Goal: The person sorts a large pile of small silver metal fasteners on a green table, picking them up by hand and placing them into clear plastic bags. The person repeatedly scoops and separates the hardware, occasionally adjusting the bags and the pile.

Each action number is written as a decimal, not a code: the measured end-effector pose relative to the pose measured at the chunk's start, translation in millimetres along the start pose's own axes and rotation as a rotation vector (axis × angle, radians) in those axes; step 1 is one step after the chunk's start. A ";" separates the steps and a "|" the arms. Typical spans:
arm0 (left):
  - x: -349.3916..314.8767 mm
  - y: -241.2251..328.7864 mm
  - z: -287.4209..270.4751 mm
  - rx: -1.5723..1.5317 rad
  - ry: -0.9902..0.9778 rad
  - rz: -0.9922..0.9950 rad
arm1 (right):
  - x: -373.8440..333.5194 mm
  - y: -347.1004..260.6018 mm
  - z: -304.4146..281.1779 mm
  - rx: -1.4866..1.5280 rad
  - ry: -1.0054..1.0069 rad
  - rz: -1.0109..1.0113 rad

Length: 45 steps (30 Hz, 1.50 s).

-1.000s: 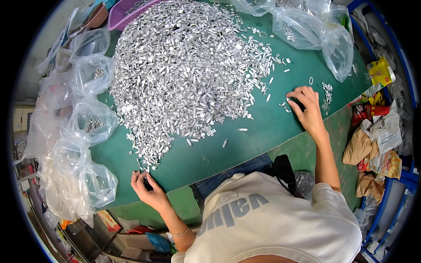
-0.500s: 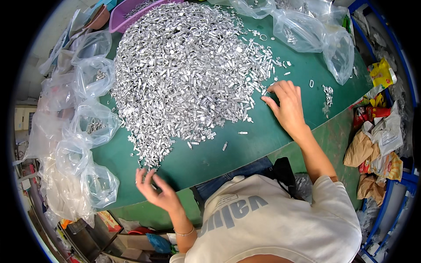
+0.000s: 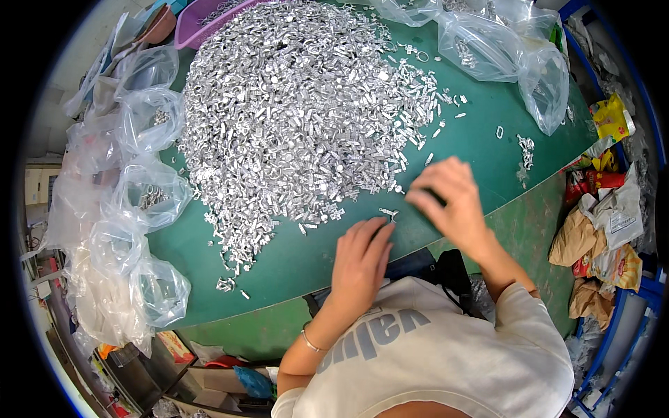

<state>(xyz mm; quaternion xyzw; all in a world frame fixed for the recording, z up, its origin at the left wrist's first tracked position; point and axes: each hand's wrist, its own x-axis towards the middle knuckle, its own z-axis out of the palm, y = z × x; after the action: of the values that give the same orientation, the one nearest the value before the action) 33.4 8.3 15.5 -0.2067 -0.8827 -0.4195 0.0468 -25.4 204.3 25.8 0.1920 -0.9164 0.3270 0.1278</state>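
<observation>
- Head view: left hand (image 3: 359,261), fingers loosely bent, small silver pieces (image 3: 388,211) right by its fingertips; any grip, can't tell!
- Right hand (image 3: 449,202), blurred, half-curled; contents, can't tell.
- Beyond both, the silver pile (image 3: 293,118) covers the green table (image 3: 300,261)!

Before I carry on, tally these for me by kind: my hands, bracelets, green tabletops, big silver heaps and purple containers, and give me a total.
Hands: 2 (left hand, right hand)
Bracelet: 1
Green tabletop: 1
Big silver heap: 1
Purple container: 1
Total: 6
</observation>
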 end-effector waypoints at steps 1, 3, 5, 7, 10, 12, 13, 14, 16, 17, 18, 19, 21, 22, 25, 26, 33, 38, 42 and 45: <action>5.8 1.2 5.5 0.026 -0.027 0.038 | 7.7 9.7 -3.2 -0.065 0.064 0.055; 12.9 2.8 15.6 0.082 -0.075 0.114 | 23.9 27.2 -0.7 -0.182 0.150 0.108; 14.7 0.8 22.1 0.107 -0.086 0.134 | 37.7 43.3 13.9 -0.285 0.197 0.110; 13.6 -2.0 23.3 0.092 -0.082 0.135 | 43.2 47.4 15.5 -0.329 0.163 0.087; 10.0 -6.0 21.1 0.039 -0.046 0.099 | 41.6 44.7 9.8 -0.321 0.155 0.065; 8.2 -9.0 21.1 0.047 -0.004 0.057 | 32.4 38.4 3.2 -0.288 0.185 0.056; 8.4 -9.5 20.4 0.043 -0.022 0.061 | 25.6 31.8 -2.6 -0.222 0.153 0.064; 10.2 -10.3 19.5 0.036 -0.041 0.066 | 16.6 24.8 -4.4 -0.158 0.089 0.053; 10.0 -9.0 19.3 -0.002 -0.037 0.064 | 0.1 12.3 -6.5 -0.030 -0.034 0.028; 9.6 -7.4 20.4 -0.032 -0.014 0.058 | -6.3 7.9 -4.7 -0.025 -0.064 0.020; 9.4 -5.7 21.3 -0.062 0.010 0.052 | -12.0 4.1 -1.0 -0.021 -0.093 0.012; 12.4 -2.8 20.5 0.008 0.068 0.014 | -15.0 3.0 1.0 -0.019 -0.119 0.006; 21.6 2.8 18.1 0.149 0.183 -0.059 | -15.9 6.8 -5.5 0.047 -0.066 0.016; 24.4 1.3 18.8 0.200 0.167 -0.066 | -15.2 9.3 -9.2 0.084 -0.041 0.016; 28.2 -4.5 23.4 0.283 0.115 -0.062 | -15.6 18.0 -12.9 0.017 -0.028 0.060; 27.6 -6.0 26.0 0.265 0.095 -0.046 | -15.8 20.3 -14.1 -0.027 -0.050 0.067; 35.4 4.9 43.5 0.153 0.080 0.028 | 7.4 38.6 -22.3 -0.026 0.018 0.070; 27.4 -12.4 29.2 0.293 0.108 -0.041 | 41.5 57.2 -12.8 -0.165 0.062 0.029; 26.6 -14.5 12.0 0.313 0.109 -0.104 | 52.4 60.2 -7.8 -0.158 0.035 -0.039; 27.2 0.3 23.2 0.211 0.035 -0.098 | 61.1 55.2 -2.9 -0.207 -0.006 -0.103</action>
<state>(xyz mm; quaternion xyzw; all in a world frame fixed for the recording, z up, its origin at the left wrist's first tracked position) 10.8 35.0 7.8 -0.1501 -0.9301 -0.3294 0.0632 -103.7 229.1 19.6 0.2257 -0.9346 0.2231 0.1606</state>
